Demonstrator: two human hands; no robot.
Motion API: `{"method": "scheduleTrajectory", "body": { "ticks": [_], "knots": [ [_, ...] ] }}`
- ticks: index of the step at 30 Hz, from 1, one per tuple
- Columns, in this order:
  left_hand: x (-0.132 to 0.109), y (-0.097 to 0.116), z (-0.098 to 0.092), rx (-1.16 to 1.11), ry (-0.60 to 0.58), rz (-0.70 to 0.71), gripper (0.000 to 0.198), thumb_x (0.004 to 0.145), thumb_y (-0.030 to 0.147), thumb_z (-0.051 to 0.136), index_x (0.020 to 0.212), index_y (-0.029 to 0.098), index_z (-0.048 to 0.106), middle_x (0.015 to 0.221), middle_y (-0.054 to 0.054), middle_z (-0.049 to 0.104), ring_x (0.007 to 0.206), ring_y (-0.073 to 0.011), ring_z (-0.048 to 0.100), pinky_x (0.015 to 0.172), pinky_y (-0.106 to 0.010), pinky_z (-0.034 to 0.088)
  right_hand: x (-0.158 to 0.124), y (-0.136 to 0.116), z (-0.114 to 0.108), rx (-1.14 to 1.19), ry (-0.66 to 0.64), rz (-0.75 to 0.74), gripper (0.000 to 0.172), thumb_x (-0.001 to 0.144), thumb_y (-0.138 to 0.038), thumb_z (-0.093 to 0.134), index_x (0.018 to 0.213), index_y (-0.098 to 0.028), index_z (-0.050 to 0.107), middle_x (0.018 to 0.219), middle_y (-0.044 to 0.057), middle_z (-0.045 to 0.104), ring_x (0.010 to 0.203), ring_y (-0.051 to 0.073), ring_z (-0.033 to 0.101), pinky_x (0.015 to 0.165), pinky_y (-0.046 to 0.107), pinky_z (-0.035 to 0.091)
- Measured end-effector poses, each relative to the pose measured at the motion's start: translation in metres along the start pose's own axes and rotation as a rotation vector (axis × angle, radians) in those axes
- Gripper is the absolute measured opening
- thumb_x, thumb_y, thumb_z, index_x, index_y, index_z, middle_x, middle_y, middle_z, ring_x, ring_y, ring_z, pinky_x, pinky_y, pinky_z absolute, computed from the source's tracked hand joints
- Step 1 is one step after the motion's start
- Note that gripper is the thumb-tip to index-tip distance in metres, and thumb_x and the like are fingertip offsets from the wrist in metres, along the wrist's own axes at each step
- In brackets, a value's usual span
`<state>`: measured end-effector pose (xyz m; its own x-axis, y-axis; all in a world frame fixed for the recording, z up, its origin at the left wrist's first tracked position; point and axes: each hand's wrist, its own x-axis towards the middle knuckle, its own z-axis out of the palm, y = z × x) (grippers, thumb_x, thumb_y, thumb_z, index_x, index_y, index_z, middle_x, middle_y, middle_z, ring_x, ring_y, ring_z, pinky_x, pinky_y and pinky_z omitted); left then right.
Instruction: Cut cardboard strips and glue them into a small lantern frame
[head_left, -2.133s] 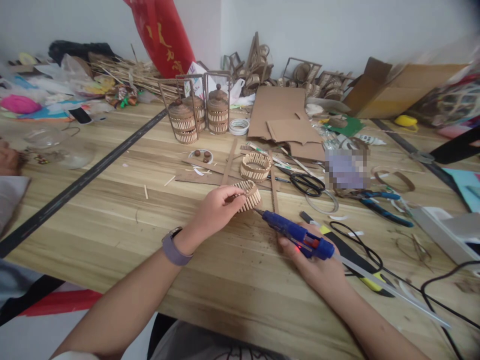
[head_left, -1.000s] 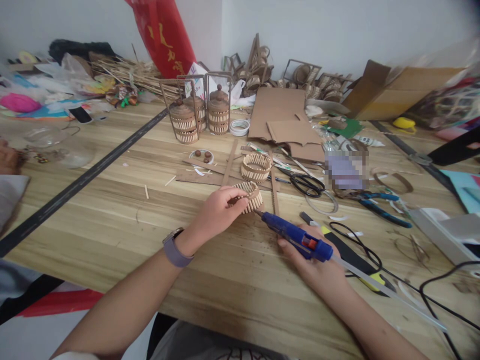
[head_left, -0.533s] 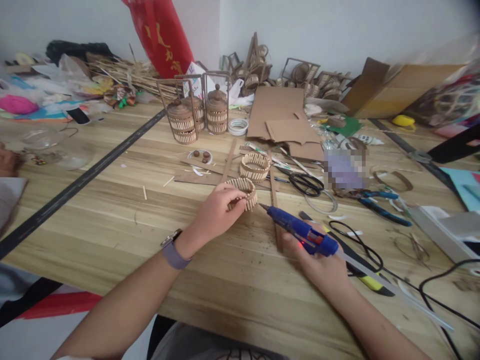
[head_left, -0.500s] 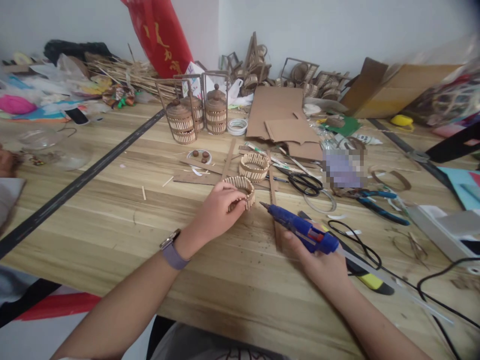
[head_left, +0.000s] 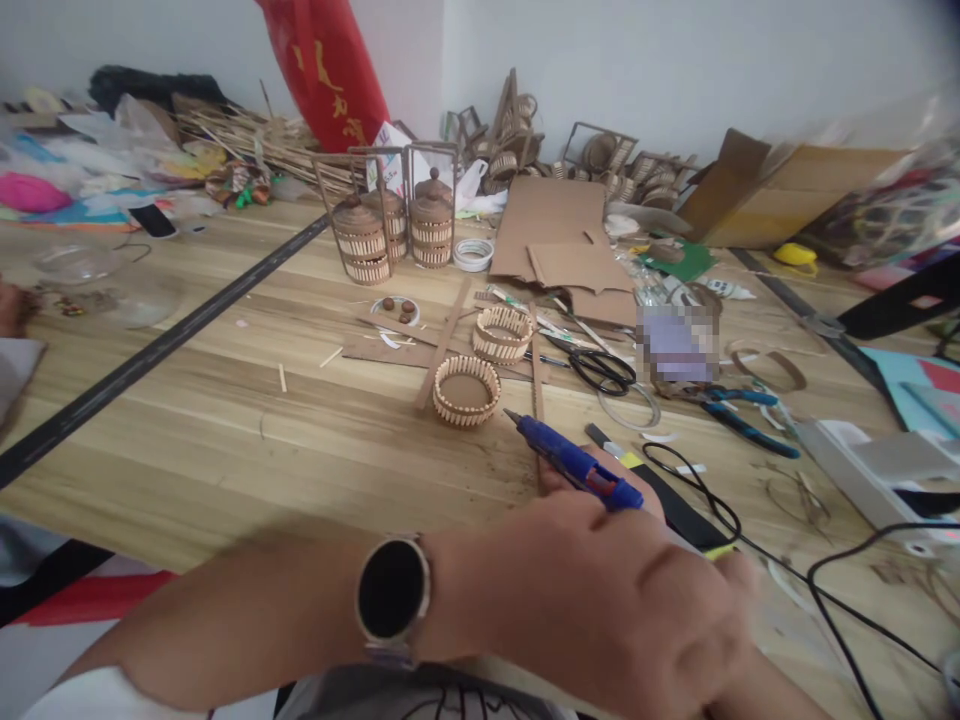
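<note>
My right hand (head_left: 637, 485) is wrapped round a blue glue gun (head_left: 574, 460), its nozzle pointing up and left at a small round slatted basket (head_left: 465, 392). There is a small gap between nozzle and basket. My left hand (head_left: 607, 600), with a watch (head_left: 391, 590) on its wrist, crosses in front of my right wrist behind the gun. Its fingers are curled and blurred; whether they grip the glue stick or my right forearm is hidden. Just behind the nearer basket stands a second slatted ring (head_left: 502, 335), close to flat brown strips (head_left: 446, 345).
Black scissors (head_left: 602, 370), blue-handled pliers (head_left: 750, 420) and a cutter knife (head_left: 675, 500) lie to the right, with a black cable (head_left: 817, 600). Lidded baskets with tall handles (head_left: 364, 240) stand behind, near cardboard (head_left: 551, 225). Another person's hand (head_left: 9, 308) shows at far left.
My left hand has let go of the nearer basket and swung right, across my right wrist. The basket stays on the table. The glue gun has shifted slightly left in view.
</note>
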<state>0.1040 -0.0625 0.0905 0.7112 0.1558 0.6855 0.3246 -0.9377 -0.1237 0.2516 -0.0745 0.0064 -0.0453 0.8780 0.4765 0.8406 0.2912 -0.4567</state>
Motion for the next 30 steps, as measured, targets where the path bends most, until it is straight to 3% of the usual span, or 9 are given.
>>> {"method": "scheduleTrajectory", "body": {
  "ticks": [2,4,5,7,9,13,15,25,30],
  "knots": [
    [0.009,0.009,0.01,0.0,0.024,0.064,0.024,0.094,0.017,0.048,0.094,0.011,0.07,0.079,-0.007,0.06,0.066,-0.0147,0.052,0.047,-0.029,0.036,-0.005,-0.023,0.01,-0.064,0.164,0.065,0.027,0.094,-0.036,0.043,0.074,-0.029,0.057,0.055,0.005,0.043,0.052,0.024,0.049,0.04,0.036,0.032],
    [0.012,0.01,0.02,-0.011,0.025,0.082,0.02,0.09,0.014,0.05,0.079,0.011,0.066,0.075,-0.007,0.057,0.064,-0.016,0.052,0.046,-0.03,0.032,-0.005,-0.049,0.022,-0.358,0.739,0.351,0.022,0.094,-0.032,0.043,0.075,-0.029,0.054,0.065,0.01,0.047,0.057,0.026,0.048,0.04,0.036,0.024],
    [0.013,0.008,0.023,-0.019,0.018,0.085,0.021,0.09,0.012,0.049,0.075,0.012,0.064,0.073,-0.006,0.056,0.064,-0.0167,0.052,0.047,-0.03,0.032,-0.004,-0.059,0.026,-0.467,0.87,0.439,0.019,0.094,-0.031,0.042,0.08,-0.029,0.055,0.072,0.012,0.051,0.061,0.028,0.049,0.041,0.037,0.023],
    [0.013,0.002,0.026,-0.049,0.003,0.11,0.026,0.092,0.011,0.045,0.072,0.014,0.061,0.07,-0.005,0.055,0.066,-0.0171,0.053,0.05,-0.032,0.033,-0.004,-0.068,0.031,-0.531,0.976,0.448,0.02,0.095,-0.029,0.037,0.086,-0.03,0.055,0.072,0.012,0.048,0.06,0.028,0.046,0.041,0.037,0.02],
    [0.014,-0.003,0.026,-0.083,-0.018,0.148,0.032,0.095,0.01,0.04,0.071,0.016,0.062,0.071,-0.004,0.056,0.071,-0.0165,0.055,0.057,-0.032,0.036,-0.009,-0.06,0.026,-0.487,0.959,0.417,0.022,0.095,-0.029,0.035,0.086,-0.032,0.055,0.067,0.01,0.043,0.055,0.026,0.041,0.039,0.037,0.016],
    [0.016,-0.01,0.024,-0.116,-0.062,0.221,0.033,0.096,0.011,0.039,0.077,0.016,0.066,0.077,-0.003,0.06,0.072,-0.0136,0.054,0.062,-0.03,0.039,-0.037,-0.026,0.002,-0.192,0.442,0.356,0.012,0.092,-0.036,0.05,0.082,-0.033,0.055,0.07,0.011,0.049,0.049,0.022,0.042,0.032,0.034,0.014],
    [0.017,-0.012,0.025,-0.121,-0.069,0.251,0.034,0.097,0.01,0.038,0.08,0.016,0.067,0.081,-0.002,0.061,0.07,-0.0116,0.052,0.062,-0.028,0.039,-0.046,-0.017,-0.009,-0.094,0.342,0.371,0.012,0.092,-0.037,0.052,0.082,-0.034,0.057,0.07,0.011,0.05,0.049,0.022,0.045,0.029,0.033,0.019],
    [0.005,-0.019,0.044,-0.079,0.073,0.254,0.037,0.097,0.008,0.033,0.08,0.014,0.066,0.074,-0.003,0.051,0.067,-0.0139,0.044,0.063,-0.029,0.038,-0.024,-0.04,-0.018,0.08,0.357,0.335,0.022,0.094,-0.047,0.046,0.083,-0.034,0.059,0.068,0.01,0.049,0.047,0.021,0.048,0.029,0.033,0.033],
    [0.005,-0.009,0.047,-0.129,0.084,0.139,0.035,0.099,0.014,0.034,0.078,0.017,0.063,0.074,-0.003,0.054,0.074,-0.0157,0.048,0.066,-0.03,0.04,-0.015,-0.025,-0.032,0.107,0.208,0.224,0.03,0.097,-0.046,0.039,0.081,-0.033,0.061,0.059,0.006,0.044,0.039,0.018,0.04,0.029,0.032,0.033]
  ]
}}
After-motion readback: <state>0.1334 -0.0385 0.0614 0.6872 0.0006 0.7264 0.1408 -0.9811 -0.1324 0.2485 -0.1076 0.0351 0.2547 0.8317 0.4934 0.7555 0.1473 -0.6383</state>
